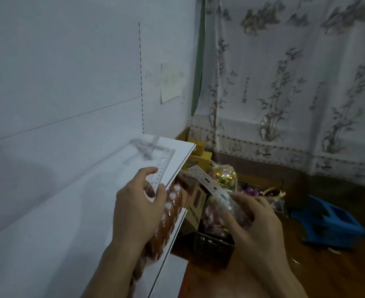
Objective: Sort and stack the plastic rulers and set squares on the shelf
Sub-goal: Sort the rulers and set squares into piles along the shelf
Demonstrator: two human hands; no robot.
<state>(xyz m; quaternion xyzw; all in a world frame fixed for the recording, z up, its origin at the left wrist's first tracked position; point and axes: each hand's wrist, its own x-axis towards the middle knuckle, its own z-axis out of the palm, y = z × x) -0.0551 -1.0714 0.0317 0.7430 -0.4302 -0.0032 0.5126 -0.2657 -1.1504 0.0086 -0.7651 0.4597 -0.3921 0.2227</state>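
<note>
Here we are working at the right end of the white shelf (pixel 74 203), with a clear set square (pixel 155 166) lying flat near its front edge. Our left hand (pixel 138 207) is pinching the near corner of that set square between thumb and fingers, half over the edge. Our right hand (pixel 254 220) is curling around one end of a clear ruler (pixel 209 183), holding it out in the air beside the shelf, above the boxes (pixel 195 203) and a dark basket (pixel 213 244) on the floor. We judge this to be the sorting step, one piece per hand. Next, we think, the ruler needs bringing over the shelf and laying flat, while the set square needs sliding back from the edge.
</note>
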